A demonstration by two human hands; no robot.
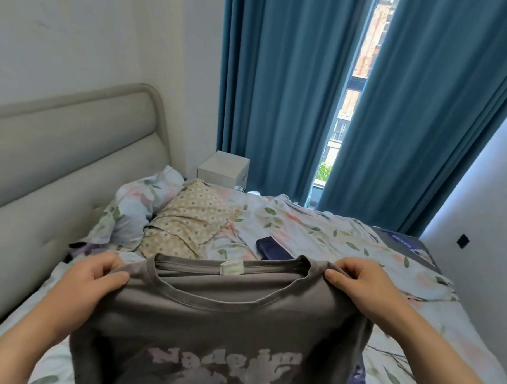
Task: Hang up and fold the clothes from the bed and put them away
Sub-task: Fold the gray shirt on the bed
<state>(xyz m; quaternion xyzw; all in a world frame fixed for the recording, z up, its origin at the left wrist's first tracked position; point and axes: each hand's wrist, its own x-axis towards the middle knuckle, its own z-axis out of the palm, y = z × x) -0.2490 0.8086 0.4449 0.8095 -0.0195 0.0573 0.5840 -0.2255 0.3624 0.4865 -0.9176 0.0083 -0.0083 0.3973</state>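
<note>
**Above the bed, a grey T-shirt held up by both shoulders**

Over the floral bedding of the bed (317, 232), the person holds a grey T-shirt (211, 320) spread wide, with its printed side toward the camera and the neck opening uppermost. The left hand (97, 278) pinches one shoulder, thumb on the front and fingers curled behind the fabric. The right hand (361, 283) grips the other shoulder the same way. A white label (231, 268) shows inside the collar. Beyond the shirt lie a dark blue flat object (273, 246) and a crumpled beige patterned cloth (193, 218), beside a floral pillow (135, 207) near the padded headboard (58, 168). A white nightstand (222, 168) stands by the blue curtains (280, 91).
</note>
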